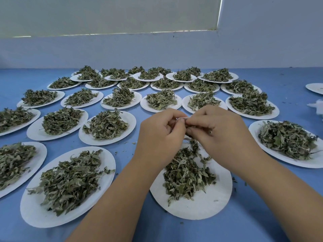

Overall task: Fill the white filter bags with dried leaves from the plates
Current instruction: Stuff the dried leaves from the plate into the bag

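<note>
Head view: two hands up, one white filter bag (182,118) between them, just above the nearest plate (201,206). My left hand (160,135) has its fingers curled, pinching the bag's rim. My right hand (215,126) pinches it from the other side, with dried leaves (188,172) heaped below. Heaped plates on the blue bench (262,220): three in front, then four, six, six. The far row overlaps, so no count there. One bare plate (314,88) sits far right.

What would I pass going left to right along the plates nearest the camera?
First a cut-off leaf plate, full leaf plate, sparser plate below the left hand and right hand pinching the filter bag, right leaf plate.
</note>
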Demonstrator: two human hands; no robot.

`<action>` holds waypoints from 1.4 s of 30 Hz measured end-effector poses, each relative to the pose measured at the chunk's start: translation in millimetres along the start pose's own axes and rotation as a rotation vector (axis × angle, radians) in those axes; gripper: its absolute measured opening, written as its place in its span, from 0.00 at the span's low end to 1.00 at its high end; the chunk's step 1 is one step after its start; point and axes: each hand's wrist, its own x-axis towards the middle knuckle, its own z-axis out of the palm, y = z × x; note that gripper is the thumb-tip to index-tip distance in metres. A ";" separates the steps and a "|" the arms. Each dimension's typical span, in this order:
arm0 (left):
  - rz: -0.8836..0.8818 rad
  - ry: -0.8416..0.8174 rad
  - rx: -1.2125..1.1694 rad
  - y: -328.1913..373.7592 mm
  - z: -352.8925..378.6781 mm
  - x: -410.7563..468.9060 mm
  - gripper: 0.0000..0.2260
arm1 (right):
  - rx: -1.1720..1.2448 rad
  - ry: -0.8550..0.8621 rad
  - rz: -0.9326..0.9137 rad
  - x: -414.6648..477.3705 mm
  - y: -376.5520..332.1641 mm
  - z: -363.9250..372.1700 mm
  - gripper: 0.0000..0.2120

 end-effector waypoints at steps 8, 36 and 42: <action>-0.016 -0.030 -0.019 2.5 -0.3 -1.1 0.10 | -0.089 0.064 -0.067 0.0 -4.9 0.5 0.04; -0.081 0.080 -0.078 4.0 -2.7 2.2 0.10 | -0.063 -0.170 -0.071 1.1 4.8 -10.6 0.16; -0.051 0.082 -0.062 1.3 -1.6 1.4 0.08 | 0.012 -0.093 -0.056 3.6 7.7 -13.0 0.04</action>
